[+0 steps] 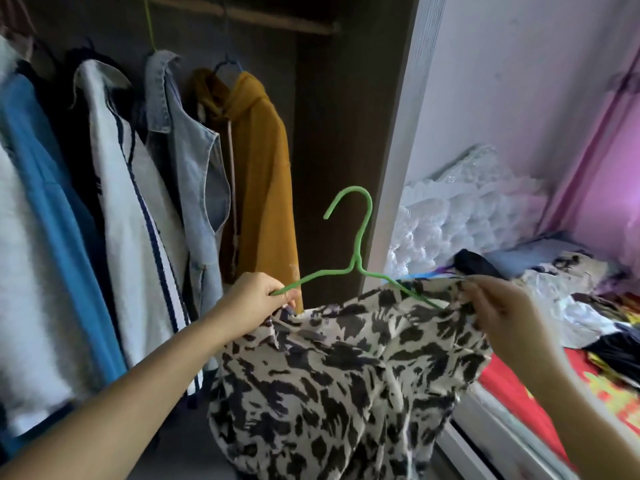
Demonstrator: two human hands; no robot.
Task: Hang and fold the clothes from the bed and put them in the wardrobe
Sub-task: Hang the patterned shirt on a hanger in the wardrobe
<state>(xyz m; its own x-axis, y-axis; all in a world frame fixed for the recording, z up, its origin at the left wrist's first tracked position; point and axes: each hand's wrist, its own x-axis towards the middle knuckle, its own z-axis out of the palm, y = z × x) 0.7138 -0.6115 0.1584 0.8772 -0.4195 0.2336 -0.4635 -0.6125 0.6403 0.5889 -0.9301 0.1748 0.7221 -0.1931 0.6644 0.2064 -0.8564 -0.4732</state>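
Green hanger point(353, 268) up in front of the open wardrobe point(332, 133), hook pointing up and curling left, long axis running left to right and dipping toward the right. Left hand point(252, 299) curled round the bare left arm of the hanger, fingers wrapped tight on the wire. Right arm of the hanger already inside the patterned shirt point(346, 368), black blotches on cream, bulk hanging slack below and between both hands. Right hand point(498, 306) pinching the shirt's upper edge just beside the buried hanger end, fabric drawn up taut there. Left shoulder of the shirt bunched under the left hand, not yet over the wire, so probably only half dressed. Everything turns on that left side: cloth below and just right of the grip, needing to come up and over the bare arm. Rail point(277, 19) high above, well apart from the hook, free space right of the mustard hoodie point(259, 188). More clothes waiting on the bed point(512, 393) at right.
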